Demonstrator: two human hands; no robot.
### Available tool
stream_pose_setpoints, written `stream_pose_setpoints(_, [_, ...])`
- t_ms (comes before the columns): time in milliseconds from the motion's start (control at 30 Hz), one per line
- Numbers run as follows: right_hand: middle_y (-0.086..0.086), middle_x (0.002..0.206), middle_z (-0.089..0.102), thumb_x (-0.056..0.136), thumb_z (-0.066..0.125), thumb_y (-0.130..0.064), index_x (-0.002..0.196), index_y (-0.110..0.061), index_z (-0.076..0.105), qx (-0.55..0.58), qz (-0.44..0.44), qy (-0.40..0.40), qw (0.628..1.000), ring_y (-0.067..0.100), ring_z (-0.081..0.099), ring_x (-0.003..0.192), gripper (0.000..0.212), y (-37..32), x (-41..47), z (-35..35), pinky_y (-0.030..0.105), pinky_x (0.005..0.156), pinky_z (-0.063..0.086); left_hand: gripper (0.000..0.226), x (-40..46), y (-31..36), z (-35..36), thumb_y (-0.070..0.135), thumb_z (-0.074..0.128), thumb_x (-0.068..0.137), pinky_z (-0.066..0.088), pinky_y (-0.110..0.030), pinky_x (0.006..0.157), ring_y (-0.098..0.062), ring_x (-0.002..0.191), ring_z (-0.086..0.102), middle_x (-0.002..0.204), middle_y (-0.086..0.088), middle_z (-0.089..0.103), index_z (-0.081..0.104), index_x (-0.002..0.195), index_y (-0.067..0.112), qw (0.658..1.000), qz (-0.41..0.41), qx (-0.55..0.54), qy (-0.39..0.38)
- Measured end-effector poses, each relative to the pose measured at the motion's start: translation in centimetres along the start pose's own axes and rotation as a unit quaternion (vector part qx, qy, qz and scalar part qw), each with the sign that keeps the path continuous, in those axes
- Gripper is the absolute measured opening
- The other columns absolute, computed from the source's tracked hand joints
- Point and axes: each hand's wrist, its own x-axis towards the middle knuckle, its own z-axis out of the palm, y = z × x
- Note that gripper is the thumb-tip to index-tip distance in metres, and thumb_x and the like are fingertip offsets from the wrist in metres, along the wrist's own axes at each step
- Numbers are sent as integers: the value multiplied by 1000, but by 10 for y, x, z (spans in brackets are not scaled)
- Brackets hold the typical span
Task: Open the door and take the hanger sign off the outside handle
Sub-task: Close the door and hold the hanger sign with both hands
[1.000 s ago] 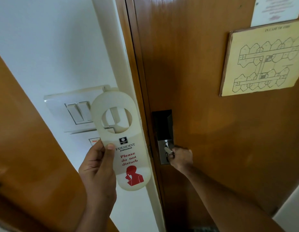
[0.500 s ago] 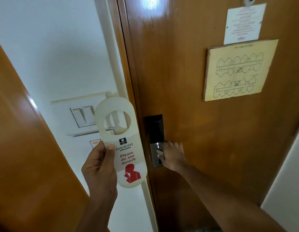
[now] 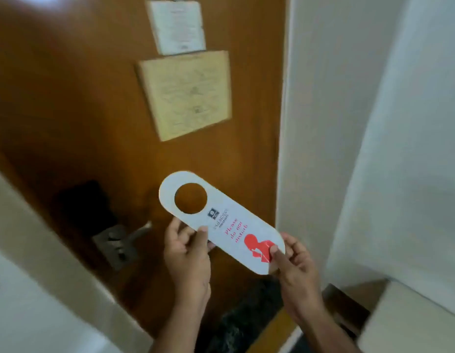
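Note:
The white hanger sign with a round hole and red "Please do not disturb" print lies tilted in front of the wooden door. My left hand pinches its middle edge, and my right hand pinches its rounded lower end by the red figure. The metal inside handle with its lock plate sits to the left of my hands, touched by neither. The door looks shut against its frame.
A yellowish floor-plan board and a white notice hang on the door. The white frame runs at lower left and a white wall stands on the right. A dark mat lies on the floor.
My right hand has left the door handle and now holds the sign's lower end. The sign has tilted over and moved in front of the door. The view has swung right.

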Motion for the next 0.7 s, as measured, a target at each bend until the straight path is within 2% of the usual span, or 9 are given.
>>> stream_pose_setpoints(133, [-1,97,81,94,65,-16,112,-20,69,-96,-32,107,989,19,79,86,19,-30,23,-131,37,65,64,91,-13,-50,74,-3,74,85,61,-23,62,-7,91,75,107,16,70,28,153,37,986,-62,105,-113])
stream_pose_setpoints(233, [-6,96,80,99,62,-11,108,-31,70,-134,-40,194,971,13,78,83,23,-40,33,-236,31,62,63,84,-42,-98,140,-6,73,84,63,-25,62,-17,99,72,122,3,67,38,152,27,957,-101,171,-211])
stream_pose_setpoints(333, [-13,91,79,101,55,-2,100,-32,72,-170,-21,274,946,3,76,76,35,-33,44,-341,16,57,56,78,-93,-161,210,-9,71,84,61,-22,60,-17,94,71,121,-7,68,42,151,19,921,-135,241,-274])
stream_pose_setpoints(400, [-13,92,79,101,51,1,105,-27,75,-209,38,305,928,9,76,79,37,-19,50,-401,24,65,61,72,-129,-208,244,-9,71,84,63,-27,65,-12,89,70,115,-7,71,48,147,18,899,-146,290,-293])
stream_pose_setpoints(467, [6,112,76,99,49,1,127,-13,68,-230,95,342,906,26,74,96,37,5,51,-456,43,88,60,64,-165,-262,267,-8,71,84,64,-44,80,-19,94,72,112,-6,74,57,140,19,879,-168,331,-298])
stream_pose_setpoints(500, [11,120,73,99,50,1,133,-9,64,-233,120,362,895,30,72,102,38,25,51,-492,46,94,57,60,-186,-299,280,-7,71,84,62,-49,84,-23,98,72,112,-6,74,60,137,19,865,-179,361,-300])
stream_pose_setpoints(567, [13,124,70,97,53,-1,130,-8,65,-248,162,397,869,27,69,101,36,58,50,-540,40,91,57,54,-213,-354,292,-4,71,85,62,-43,79,-24,98,70,115,-6,75,63,133,20,835,-196,408,-313])
stream_pose_setpoints(600, [12,122,70,96,55,-1,127,-7,66,-261,204,433,838,24,67,97,34,117,51,-597,33,85,56,52,-247,-438,300,-2,70,85,60,-34,71,-21,94,68,115,-6,74,64,131,21,800,-195,449,-348])
stream_pose_setpoints(700, [12,118,72,92,60,1,122,-5,69,-296,254,456,800,24,66,95,33,162,50,-641,27,82,52,46,-269,-499,303,3,68,86,50,-25,57,-12,78,61,104,-3,73,67,127,23,740,-202,513,-385])
